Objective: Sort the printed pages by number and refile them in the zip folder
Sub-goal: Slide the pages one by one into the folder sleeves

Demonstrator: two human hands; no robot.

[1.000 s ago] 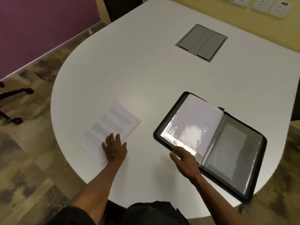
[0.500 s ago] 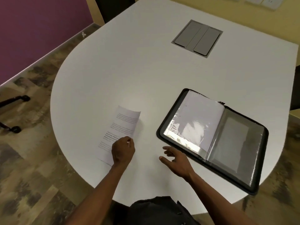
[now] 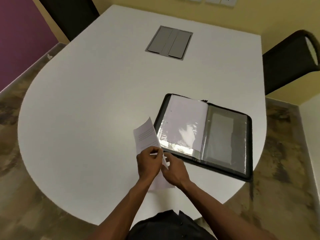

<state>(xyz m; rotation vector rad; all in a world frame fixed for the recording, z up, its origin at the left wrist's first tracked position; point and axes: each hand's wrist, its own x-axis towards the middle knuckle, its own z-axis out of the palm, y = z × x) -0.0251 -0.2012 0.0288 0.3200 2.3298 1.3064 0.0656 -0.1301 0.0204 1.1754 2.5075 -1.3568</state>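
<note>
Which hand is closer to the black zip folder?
The right hand is nearer, just beside the zip folder's near-left corner. The left hand is farther left, with the printed pages between.

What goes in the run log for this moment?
left hand: grips printed pages | right hand: pinches pages | zip folder: open on table

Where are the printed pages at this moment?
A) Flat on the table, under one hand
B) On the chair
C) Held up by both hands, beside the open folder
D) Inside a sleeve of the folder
C: the left hand and right hand both grip the printed pages, raised just left of the open zip folder.
</note>
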